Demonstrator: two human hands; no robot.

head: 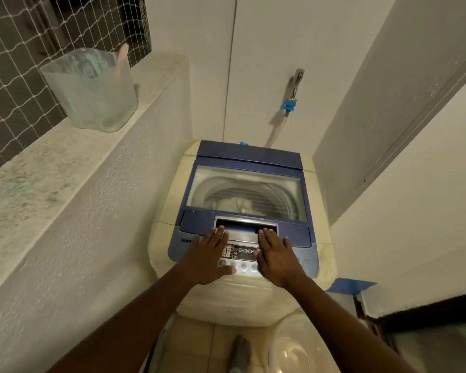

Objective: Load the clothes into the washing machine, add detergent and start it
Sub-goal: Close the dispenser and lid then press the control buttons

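A cream top-loading washing machine (172, 189) with a blue lid (249, 154) stands against the far wall. The lid is down, and through its window pale clothes (234, 204) show in the drum. My left hand (206, 255) lies flat on the left of the control panel (244, 251), fingers spread, fingertips near the lid handle recess (240, 226). My right hand (276, 255) rests flat on the panel's right side, fingers reaching the same recess. Neither hand holds anything. No detergent is in view that I can identify.
A stone ledge (51, 162) runs along the left, with a translucent plastic container (92, 88) on it before a netted window. A wall tap with a blue hose fitting (289, 105) is behind the machine. A white basin (293, 345) sits on the floor, lower right.
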